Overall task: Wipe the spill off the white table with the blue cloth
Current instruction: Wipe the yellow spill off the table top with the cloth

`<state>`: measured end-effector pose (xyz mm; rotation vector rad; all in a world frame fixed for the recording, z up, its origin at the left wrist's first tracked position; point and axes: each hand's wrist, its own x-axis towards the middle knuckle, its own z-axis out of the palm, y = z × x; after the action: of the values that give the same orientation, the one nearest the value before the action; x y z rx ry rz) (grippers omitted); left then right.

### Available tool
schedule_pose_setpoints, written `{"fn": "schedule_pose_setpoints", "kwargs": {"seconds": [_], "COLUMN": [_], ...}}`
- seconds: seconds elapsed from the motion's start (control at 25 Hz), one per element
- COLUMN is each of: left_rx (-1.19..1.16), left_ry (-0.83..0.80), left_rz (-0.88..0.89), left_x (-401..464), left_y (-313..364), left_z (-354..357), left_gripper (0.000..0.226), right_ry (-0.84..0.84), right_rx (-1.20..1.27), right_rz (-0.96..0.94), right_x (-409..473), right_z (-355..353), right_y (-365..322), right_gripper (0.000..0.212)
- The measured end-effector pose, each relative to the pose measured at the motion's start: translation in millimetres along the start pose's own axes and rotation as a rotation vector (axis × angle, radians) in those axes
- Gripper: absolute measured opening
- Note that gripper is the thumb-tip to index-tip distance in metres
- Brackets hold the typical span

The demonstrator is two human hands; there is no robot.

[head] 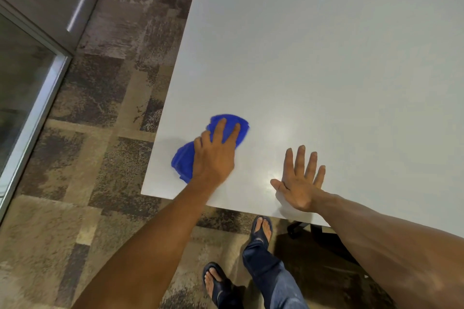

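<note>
A bunched blue cloth lies on the white table near its front left corner. My left hand presses flat on top of the cloth with straight fingers pointing away from me. My right hand rests flat on the bare tabletop to the right of the cloth, fingers spread, close to the front edge. No spill shows plainly; only a faint glossy sheen lies on the surface between and beyond my hands.
The table's left edge and front edge meet just left of the cloth. Patterned carpet covers the floor to the left. A glass panel with a metal frame stands at far left. My sandalled feet are below the front edge.
</note>
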<state>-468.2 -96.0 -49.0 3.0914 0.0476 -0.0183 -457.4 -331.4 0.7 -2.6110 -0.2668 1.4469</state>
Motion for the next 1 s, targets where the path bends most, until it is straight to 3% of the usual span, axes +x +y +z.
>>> {"fn": "schedule_pose_setpoints", "kwargs": {"seconds": [0.24, 0.6, 0.68, 0.8, 1.0], "left_rx": [0.023, -0.139, -0.138, -0.140, -0.127], "left_ry": [0.076, -0.092, 0.022, 0.160, 0.008], "left_rz": [-0.470, -1.136, -1.104, -0.869, -0.483], "left_x": [-4.3, -89.6, -99.1, -96.6, -114.0], "left_y": [-73.1, -177.7, -173.5, -105.5, 24.9], "left_z": [-5.1, -15.8, -29.2, -39.9, -9.7], "left_gripper": [0.056, 0.047, 0.048, 0.054, 0.068], "right_ry": [-0.013, -0.006, -0.011, -0.003, 0.023], "right_rx": [-0.025, -0.039, -0.038, -0.043, -0.083], "right_rz": [-0.013, -0.016, -0.006, 0.003, -0.010], "right_x": [2.0, 6.2, 6.6, 6.5, 10.9], "right_z": [0.5, 1.3, 2.8, 3.8, 6.9], "right_y": [3.0, 5.4, 5.8, 6.6, 9.6], "right_gripper": [0.086, 0.085, 0.086, 0.087, 0.087]}}
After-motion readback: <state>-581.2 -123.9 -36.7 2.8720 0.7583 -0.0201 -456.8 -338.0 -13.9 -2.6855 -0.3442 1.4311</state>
